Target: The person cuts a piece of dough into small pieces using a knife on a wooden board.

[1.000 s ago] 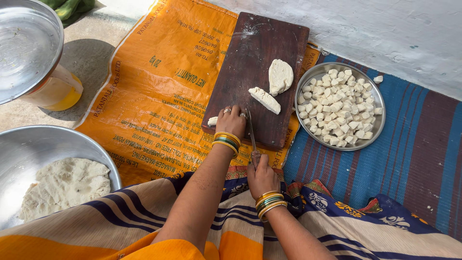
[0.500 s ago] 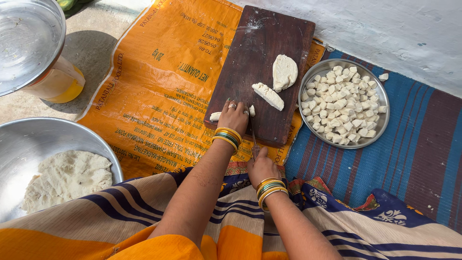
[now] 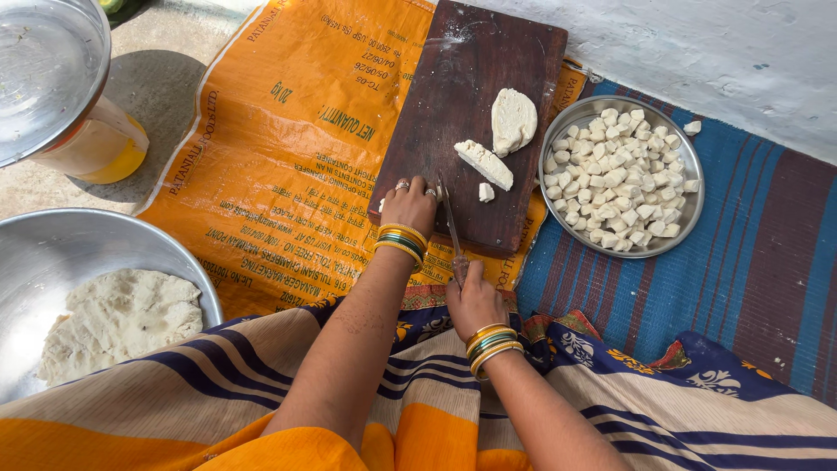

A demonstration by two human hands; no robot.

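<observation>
Head view, looking straight down from where I watch. Left hand [image 3: 408,206] rests on the near edge of the dark wooden cutting board [image 3: 475,122], fingers curled over a small white piece that I can barely see; only a sliver shows at the thumb side, so I cannot tell whether it is pinched or merely covered. Right hand [image 3: 473,301] is closed around the handle of a knife [image 3: 452,228]; the handle is swallowed by the fist, and the thin blade reaches up onto the board just beside the left hand's knuckles.

On the board: a rounded white slab [image 3: 513,119], a wedge-shaped slab [image 3: 485,164] touching it, and one small cube [image 3: 486,192] near the blade tip.

Right of the board, a steel plate [image 3: 680,228] heaped with white cubes; one stray cube [image 3: 692,127] lies outside its rim.

Steel bowl [image 3: 105,240] with pale dough is cut off at the left edge. Upper left, another metal vessel [image 3: 39,61] is cropped, partly hiding a yellow container [image 3: 100,150].
</observation>
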